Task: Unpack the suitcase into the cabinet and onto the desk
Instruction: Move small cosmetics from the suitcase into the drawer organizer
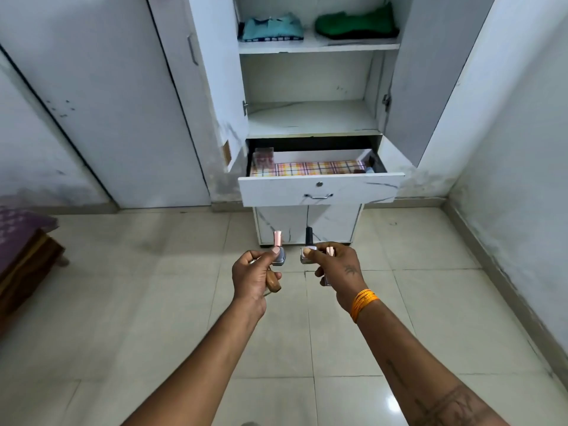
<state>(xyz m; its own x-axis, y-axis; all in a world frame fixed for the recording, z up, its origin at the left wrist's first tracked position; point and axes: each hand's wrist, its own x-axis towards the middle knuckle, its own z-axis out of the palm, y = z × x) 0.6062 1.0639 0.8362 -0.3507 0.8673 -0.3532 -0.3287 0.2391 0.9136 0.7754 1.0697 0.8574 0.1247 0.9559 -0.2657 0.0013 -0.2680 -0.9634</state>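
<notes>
My left hand (253,276) pinches a small nail polish bottle with a pink cap (278,252) and also grips a brown wooden-handled item (273,282). My right hand (336,272) holds a nail polish bottle with a black cap (308,245) and a second bottle with a rose-gold cap (329,251). Both hands hover over the tiled floor in front of the white cabinet (310,118). Its drawer (319,189) stands pulled out, lined with checked paper, with small items in its corners. The suitcase is out of view.
On the cabinet's top shelf lie a folded blue garment (270,27) and a green one (356,23); the middle shelf (310,118) is bare. Both cabinet doors hang open. A bed edge with purple cover (21,241) is at the left. A wall runs along the right.
</notes>
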